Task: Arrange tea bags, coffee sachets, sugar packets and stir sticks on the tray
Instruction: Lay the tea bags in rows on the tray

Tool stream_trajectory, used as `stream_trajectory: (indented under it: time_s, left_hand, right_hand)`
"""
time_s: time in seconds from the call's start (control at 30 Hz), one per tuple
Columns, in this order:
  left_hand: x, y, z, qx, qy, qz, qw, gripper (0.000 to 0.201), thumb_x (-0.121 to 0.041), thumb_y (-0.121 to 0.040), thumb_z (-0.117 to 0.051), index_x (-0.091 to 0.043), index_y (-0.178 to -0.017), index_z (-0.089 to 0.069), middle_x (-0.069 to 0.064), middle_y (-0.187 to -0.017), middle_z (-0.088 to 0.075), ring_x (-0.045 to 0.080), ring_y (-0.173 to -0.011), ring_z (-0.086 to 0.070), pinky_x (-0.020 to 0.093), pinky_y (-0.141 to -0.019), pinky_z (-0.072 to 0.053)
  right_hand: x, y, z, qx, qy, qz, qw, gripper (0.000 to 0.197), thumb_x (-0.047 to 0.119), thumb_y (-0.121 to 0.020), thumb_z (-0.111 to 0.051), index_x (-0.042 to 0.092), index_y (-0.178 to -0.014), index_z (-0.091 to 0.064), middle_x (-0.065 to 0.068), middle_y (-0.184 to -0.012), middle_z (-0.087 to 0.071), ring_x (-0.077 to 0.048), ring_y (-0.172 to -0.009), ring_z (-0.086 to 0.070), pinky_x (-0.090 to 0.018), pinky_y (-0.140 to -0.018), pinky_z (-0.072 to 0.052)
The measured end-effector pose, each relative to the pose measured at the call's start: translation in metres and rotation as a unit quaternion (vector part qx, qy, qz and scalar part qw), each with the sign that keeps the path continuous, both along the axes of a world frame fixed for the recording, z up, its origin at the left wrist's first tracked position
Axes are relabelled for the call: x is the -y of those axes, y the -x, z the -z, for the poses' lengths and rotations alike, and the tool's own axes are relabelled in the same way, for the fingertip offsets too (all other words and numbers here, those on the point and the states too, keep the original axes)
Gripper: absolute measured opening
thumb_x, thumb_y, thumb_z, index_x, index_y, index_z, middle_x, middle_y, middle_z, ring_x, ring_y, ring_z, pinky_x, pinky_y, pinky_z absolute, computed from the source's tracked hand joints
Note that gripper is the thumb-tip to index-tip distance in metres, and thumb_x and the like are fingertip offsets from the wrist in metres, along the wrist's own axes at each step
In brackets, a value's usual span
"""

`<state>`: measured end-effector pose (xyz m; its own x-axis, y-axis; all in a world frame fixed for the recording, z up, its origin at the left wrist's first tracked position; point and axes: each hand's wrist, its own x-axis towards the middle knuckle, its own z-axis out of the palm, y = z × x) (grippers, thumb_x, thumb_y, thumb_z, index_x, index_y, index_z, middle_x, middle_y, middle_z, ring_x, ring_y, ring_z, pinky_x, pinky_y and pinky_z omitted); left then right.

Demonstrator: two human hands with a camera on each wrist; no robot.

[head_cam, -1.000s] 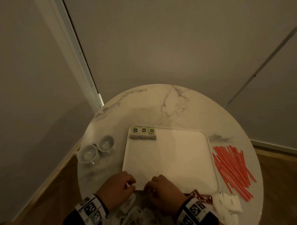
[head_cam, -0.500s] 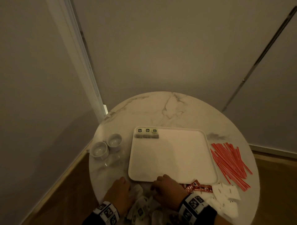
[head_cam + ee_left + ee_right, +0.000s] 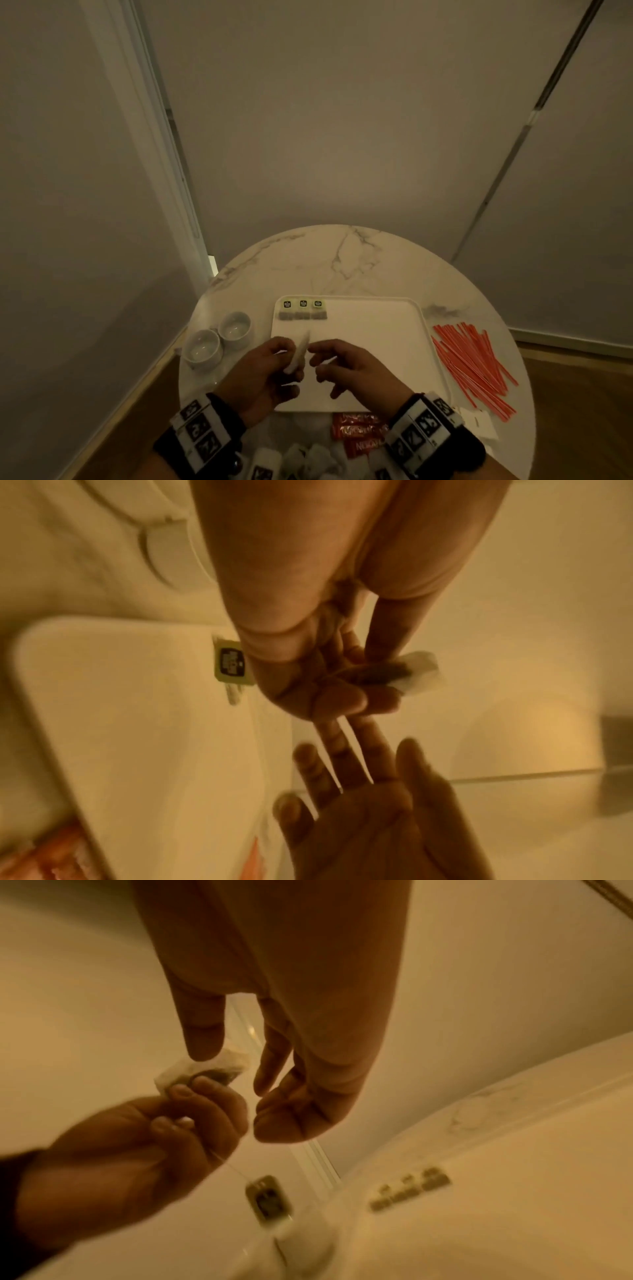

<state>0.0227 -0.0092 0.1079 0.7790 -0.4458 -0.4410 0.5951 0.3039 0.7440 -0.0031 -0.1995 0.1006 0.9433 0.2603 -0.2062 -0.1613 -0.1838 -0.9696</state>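
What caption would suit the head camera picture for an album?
Left hand lifts a tea bag over the tray, right hand open beside it.

The room is dim, lit warmly from somewhere behind and above, with a soft pale glow on the wall [image 3: 342, 154] that fades to grey-brown at the sides. The round marble table [image 3: 342, 260] catches the most light; the white tray [image 3: 376, 342] looks flat and slightly washed out. From the head view, straight wall lines bow outward toward the edges. Both wrist views are tinted deep yellow-orange, grainy and smeared. The left hand [image 3: 329, 674] is soft-edged, and the right hand [image 3: 291, 1069] close to the lens is a dark, blurred shape. The row of tea bags [image 3: 409, 1191] is streaked by motion.
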Motion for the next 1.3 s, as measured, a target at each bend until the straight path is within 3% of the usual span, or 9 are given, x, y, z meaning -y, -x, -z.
stream_trajectory:
  time_s: [0.2,0.3,0.4,0.5,0.6,0.77,0.93,1.1,1.3]
  left_hand:
    - [0.031,0.005,-0.027,0.008,0.043,0.053,0.998,0.030,-0.016,-0.092,-0.043,-0.008,-0.117,-0.058,0.008,-0.072,-0.059,0.015,-0.058,-0.052,0.027,-0.053,-0.043]
    - [0.031,0.004,-0.032,0.090,-0.071,0.046,0.992,0.024,-0.015,-0.097,-0.044,-0.010,-0.113,-0.061,0.017,-0.096,-0.070,0.027,-0.085,-0.068,0.038,-0.066,-0.054]
    - [0.030,-0.002,-0.036,0.207,-0.167,-0.048,0.963,0.019,-0.015,-0.096,-0.049,-0.012,-0.099,-0.068,0.010,-0.095,-0.071,0.024,-0.091,-0.067,0.044,-0.076,-0.053]
    - [0.032,-0.004,-0.048,0.308,-0.187,-0.089,0.929,0.013,-0.012,-0.090,-0.059,-0.013,-0.087,-0.072,0.005,-0.082,-0.070,0.009,-0.076,-0.063,0.020,-0.066,-0.048]
    - [0.034,-0.007,-0.056,0.348,-0.178,-0.101,0.915,0.011,-0.003,-0.085,-0.064,-0.008,-0.079,-0.071,-0.003,-0.072,-0.069,0.001,-0.066,-0.060,0.011,-0.060,-0.045]
    - [0.034,-0.013,-0.059,0.345,-0.153,-0.158,0.912,0.006,-0.005,-0.084,-0.064,-0.002,-0.084,-0.069,0.006,-0.080,-0.070,0.011,-0.074,-0.065,0.020,-0.066,-0.050]
    - [0.036,-0.013,-0.061,0.345,-0.135,-0.183,0.911,0.008,-0.008,-0.086,-0.063,-0.005,-0.086,-0.070,0.000,-0.075,-0.071,0.010,-0.072,-0.064,0.020,-0.067,-0.051]
    - [0.041,-0.011,-0.061,0.312,-0.104,-0.160,0.931,0.048,-0.037,-0.069,-0.070,0.000,-0.098,-0.058,0.006,-0.072,-0.063,0.015,-0.069,-0.059,0.033,-0.067,-0.046]
    - [0.031,-0.022,-0.060,0.325,-0.160,-0.134,0.922,0.004,-0.002,-0.081,-0.068,-0.005,-0.079,-0.065,0.008,-0.071,-0.065,0.013,-0.064,-0.060,0.021,-0.059,-0.048]
  right_hand:
    - [-0.003,-0.008,-0.031,0.104,-0.008,0.070,0.992,0.023,0.026,-0.081,-0.067,0.015,-0.101,-0.068,-0.007,-0.094,-0.063,-0.013,-0.078,-0.060,-0.028,-0.066,-0.048]
    - [0.003,-0.010,-0.039,0.114,0.011,0.084,0.990,0.009,0.016,-0.088,-0.064,0.014,-0.097,-0.066,-0.014,-0.086,-0.064,-0.015,-0.072,-0.059,-0.028,-0.063,-0.048]
    - [0.008,-0.011,-0.048,0.134,0.076,0.067,0.986,0.006,0.014,-0.091,-0.061,0.020,-0.089,-0.062,-0.009,-0.076,-0.063,-0.017,-0.063,-0.056,-0.033,-0.057,-0.048]
    - [0.010,-0.009,-0.056,0.161,0.148,0.039,0.975,0.007,0.017,-0.092,-0.060,0.011,-0.090,-0.059,-0.001,-0.071,-0.059,-0.005,-0.056,-0.051,-0.025,-0.056,-0.044]
    - [0.007,-0.008,-0.061,0.177,0.168,0.036,0.969,0.012,0.023,-0.089,-0.064,0.011,-0.093,-0.061,-0.005,-0.076,-0.059,-0.008,-0.064,-0.050,-0.035,-0.065,-0.047]
    - [0.003,-0.003,-0.066,0.144,0.087,0.077,0.983,0.023,0.030,-0.080,-0.075,0.016,-0.096,-0.065,-0.005,-0.095,-0.065,-0.007,-0.056,-0.052,-0.021,-0.056,-0.048]
    - [-0.002,-0.008,-0.064,0.154,0.067,0.096,0.981,0.019,0.021,-0.084,-0.068,0.016,-0.077,-0.051,0.005,-0.075,-0.065,-0.012,-0.073,-0.062,-0.036,-0.073,-0.050]
    - [-0.010,-0.009,-0.066,0.168,0.127,0.126,0.969,0.019,0.011,-0.088,-0.054,0.019,-0.076,-0.042,-0.001,-0.069,-0.062,-0.013,-0.060,-0.056,-0.037,-0.062,-0.047]
    - [-0.009,-0.004,-0.069,0.168,0.109,0.105,0.974,0.025,0.026,-0.077,-0.074,0.019,-0.089,-0.053,-0.006,-0.083,-0.062,-0.014,-0.064,-0.056,-0.028,-0.059,-0.048]
